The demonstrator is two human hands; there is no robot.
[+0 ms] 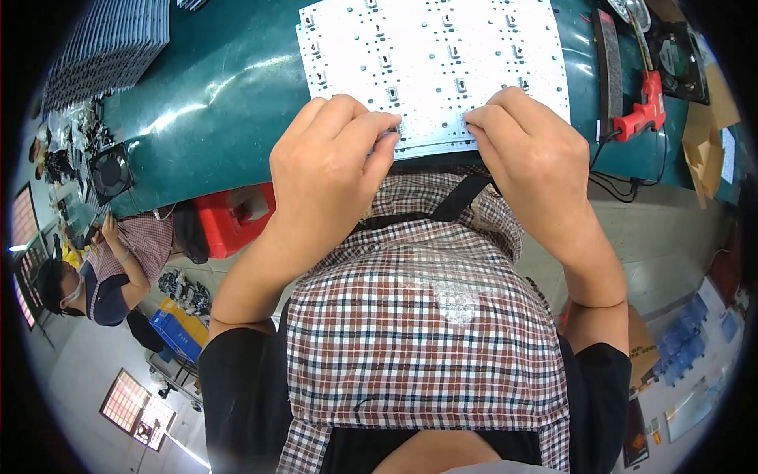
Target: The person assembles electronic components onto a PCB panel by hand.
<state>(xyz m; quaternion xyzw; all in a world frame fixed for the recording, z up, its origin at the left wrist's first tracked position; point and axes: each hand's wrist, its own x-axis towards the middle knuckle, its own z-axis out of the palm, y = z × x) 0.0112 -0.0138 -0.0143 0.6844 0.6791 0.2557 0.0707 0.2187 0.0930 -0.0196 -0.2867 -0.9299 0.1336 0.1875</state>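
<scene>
Both hands are working at the near edge of a white circuit panel [430,55], which is lying flat on the green table [229,103] in the upper middle of the frame. The left hand [328,170] is curling its fingers in and pinching the panel's lower edge between thumb and forefinger, just left of centre. The right hand [529,158] is doing the same just right of centre, its fingertips closing tight on the same edge. The panel is carrying rows of small dark components, and whether either hand is also gripping a loose part there is impossible to tell.

At the upper left of the frame a stack of grey panels [106,47] is sitting on the table, well apart from the hands. A red hand tool [643,110] is lying at the upper right, near a cardboard box [703,134] whose contents are not showing. Under the table edge, left of centre, a red bin [233,217] is standing, its contents unclear. At the lower left a blue crate [178,332] is resting beside another seated person [110,265] in a checked apron.
</scene>
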